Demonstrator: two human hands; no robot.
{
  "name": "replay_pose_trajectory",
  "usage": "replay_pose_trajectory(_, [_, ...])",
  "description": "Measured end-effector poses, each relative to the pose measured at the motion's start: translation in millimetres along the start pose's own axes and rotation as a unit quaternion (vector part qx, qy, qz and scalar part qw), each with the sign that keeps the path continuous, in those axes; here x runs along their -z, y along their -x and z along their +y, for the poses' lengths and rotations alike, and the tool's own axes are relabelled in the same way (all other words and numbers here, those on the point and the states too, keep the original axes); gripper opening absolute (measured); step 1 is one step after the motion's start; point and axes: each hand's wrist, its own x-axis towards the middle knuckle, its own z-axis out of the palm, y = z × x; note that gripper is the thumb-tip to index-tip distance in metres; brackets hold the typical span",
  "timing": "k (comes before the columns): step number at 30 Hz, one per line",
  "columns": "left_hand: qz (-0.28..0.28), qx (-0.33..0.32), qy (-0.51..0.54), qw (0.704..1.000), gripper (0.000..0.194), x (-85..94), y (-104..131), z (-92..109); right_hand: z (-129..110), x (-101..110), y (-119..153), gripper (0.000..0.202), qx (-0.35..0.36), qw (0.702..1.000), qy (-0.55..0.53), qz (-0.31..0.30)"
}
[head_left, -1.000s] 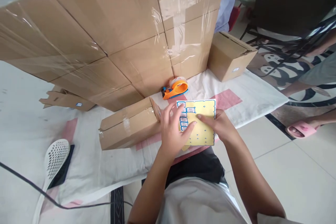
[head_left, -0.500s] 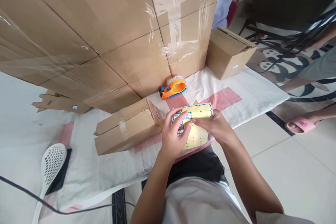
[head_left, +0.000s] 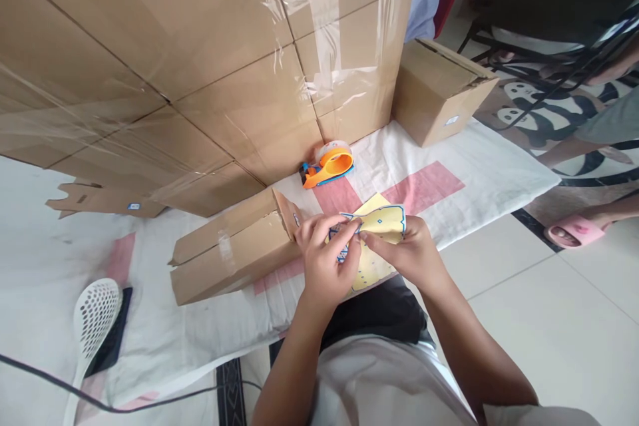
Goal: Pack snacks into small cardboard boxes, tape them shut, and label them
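Low over the near edge of the cloth-covered table, both hands grip a yellow printed paper sheet [head_left: 377, 269] with blue outlines and small diamond marks. Its upper part is bent and curled between my fingers. My left hand [head_left: 327, 259] is closed on the left side, fingertips pinching near the middle and hiding part of the print. With thumb against the front, my right hand [head_left: 412, 249] holds the right edge. A plain yellow corner [head_left: 375, 201] sticks up behind; I cannot tell whether it is a separate sheet. Just left of my left hand lies a taped cardboard box [head_left: 239, 239].
A wall of stacked, film-wrapped cartons [head_left: 239, 80] rises behind the table [head_left: 389, 160]. An orange tape dispenser [head_left: 329, 165] sits at its foot. Another carton [head_left: 442, 96] is at right, a white slotted ladle [head_left: 94, 319] at left. Another person's foot in a pink slipper [head_left: 576, 231] shows right.
The top of the yellow paper has become more bent and creased, and more of the yellow corner behind it shows. My fingers have closed in nearer its middle. The camera view has shifted slightly.
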Motion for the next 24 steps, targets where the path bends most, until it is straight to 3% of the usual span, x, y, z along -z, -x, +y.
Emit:
replay_pose_trajectory(8, [0.019, 0.033, 0.041, 0.998, 0.025, -4.2, 1, -2, -3, -4, -3, 0.012, 0.019, 0.999, 0.037, 0.021])
replay_pose_trajectory(12, [0.068, 0.091, 0.123, 0.986, 0.024, -4.5, -1, -1, 1, -5, -1, 0.02, -0.033, 0.999, -0.005, 0.034])
replay_pose_trajectory(16, [0.143, 0.194, 0.202, 0.949, 0.022, -3.6, -4, 0, 19, 8, -4, 0.033, -0.112, 0.99, -0.038, 0.077])
replay_pose_trajectory(19, [0.168, 0.248, 0.224, 0.927, 0.024, -2.9, -4, 1, 30, 30, -31, 0.04, -0.165, 0.979, -0.011, 0.117])
replay_pose_trajectory(21, [0.164, 0.266, 0.238, 0.92, 0.025, -1.3, -1, 3, 32, 48, -59, 0.039, -0.186, 0.972, 0.072, 0.124])
replay_pose_trajectory(24, [0.144, 0.255, 0.249, 0.923, 0.026, 2.7, 4, 3, 28, 67, -89, 0.062, -0.152, 0.947, 0.229, 0.167])
